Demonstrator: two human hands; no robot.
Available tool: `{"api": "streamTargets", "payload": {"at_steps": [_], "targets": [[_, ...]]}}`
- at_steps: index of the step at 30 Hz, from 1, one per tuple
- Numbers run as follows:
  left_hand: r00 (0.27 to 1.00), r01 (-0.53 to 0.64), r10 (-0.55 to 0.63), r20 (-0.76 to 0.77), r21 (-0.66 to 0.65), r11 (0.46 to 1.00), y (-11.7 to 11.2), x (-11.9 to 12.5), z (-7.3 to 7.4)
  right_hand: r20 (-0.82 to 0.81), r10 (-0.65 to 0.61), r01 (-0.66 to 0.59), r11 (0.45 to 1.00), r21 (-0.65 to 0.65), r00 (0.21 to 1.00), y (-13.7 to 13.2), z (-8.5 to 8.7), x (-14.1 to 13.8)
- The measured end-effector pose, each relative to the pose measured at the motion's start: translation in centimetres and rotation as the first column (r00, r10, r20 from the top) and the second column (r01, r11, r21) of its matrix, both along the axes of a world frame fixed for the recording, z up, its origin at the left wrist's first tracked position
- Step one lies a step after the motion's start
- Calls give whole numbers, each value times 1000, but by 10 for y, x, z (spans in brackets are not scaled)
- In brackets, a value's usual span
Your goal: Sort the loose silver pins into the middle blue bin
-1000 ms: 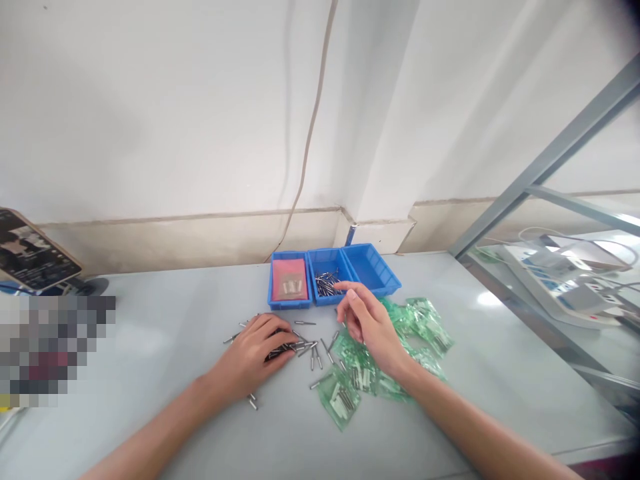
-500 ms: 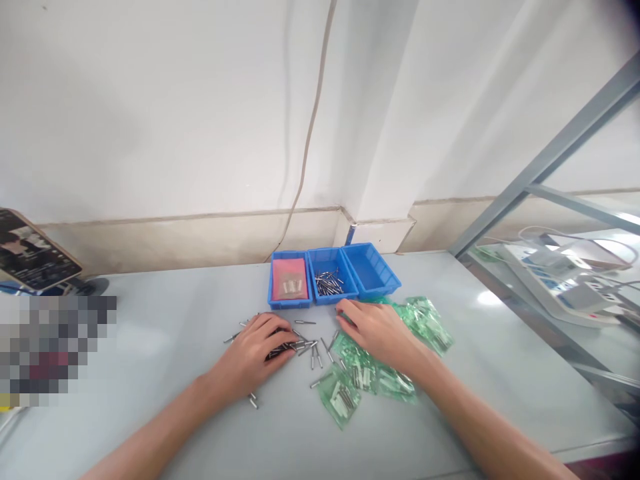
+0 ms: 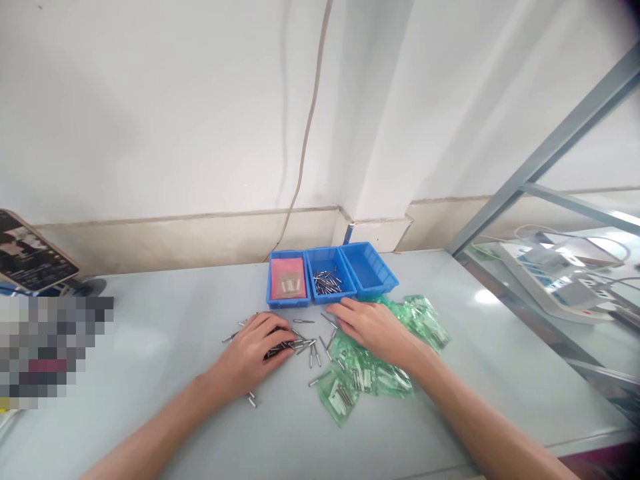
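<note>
My left hand point(image 3: 253, 350) lies palm down on a heap of small metal pins point(image 3: 300, 343) scattered on the grey table point(image 3: 165, 347), fingers curled loosely over some of them. My right hand point(image 3: 373, 327) rests flat with fingers stretched out on a pile of green plastic bags point(image 3: 350, 390) that hold more pins, its fingertips close to loose pins. Just beyond both hands stand three joined blue bins: the left bin point(image 3: 287, 283) holds a pink bag, the middle bin point(image 3: 327, 283) holds metal pins, the right bin point(image 3: 370, 270) looks empty.
A phone point(image 3: 30, 257) leans on a stand at the far left, above a blurred patch. A beige cable point(image 3: 305, 140) runs down the white wall. A metal frame point(image 3: 540, 160) and white power strips point(image 3: 560, 287) with cords lie to the right.
My right hand came down from in front of the middle bin and now lies flat on the green bags, reaching left toward the loose pins. My left hand has stayed on the pins.
</note>
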State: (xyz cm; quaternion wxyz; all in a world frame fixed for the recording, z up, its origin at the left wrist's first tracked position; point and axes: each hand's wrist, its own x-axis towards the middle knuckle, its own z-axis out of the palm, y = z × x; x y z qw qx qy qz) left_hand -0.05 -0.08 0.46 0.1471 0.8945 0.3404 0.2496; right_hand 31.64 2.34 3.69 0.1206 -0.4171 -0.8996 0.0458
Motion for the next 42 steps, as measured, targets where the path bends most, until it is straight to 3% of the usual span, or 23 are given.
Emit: {"api": "streamTargets", "payload": {"at_steps": [6, 14, 35, 42], "targets": [[1000, -2, 2, 2, 2, 1000, 0, 0, -1, 34, 99, -99, 995, -23, 994, -5, 4, -4], [1000, 1, -1, 3, 6, 1000, 0, 0, -1, 66, 126, -126, 992, -6, 990, -7, -1, -7], [1000, 1, -1, 1, 10, 1000, 0, 0, 0, -6, 112, -111, 971, -212, 994, -14, 8, -16], [1000, -1, 1, -2, 6, 1000, 0, 0, -1, 13, 91, -86, 973, -214, 996, -13, 7, -17]]}}
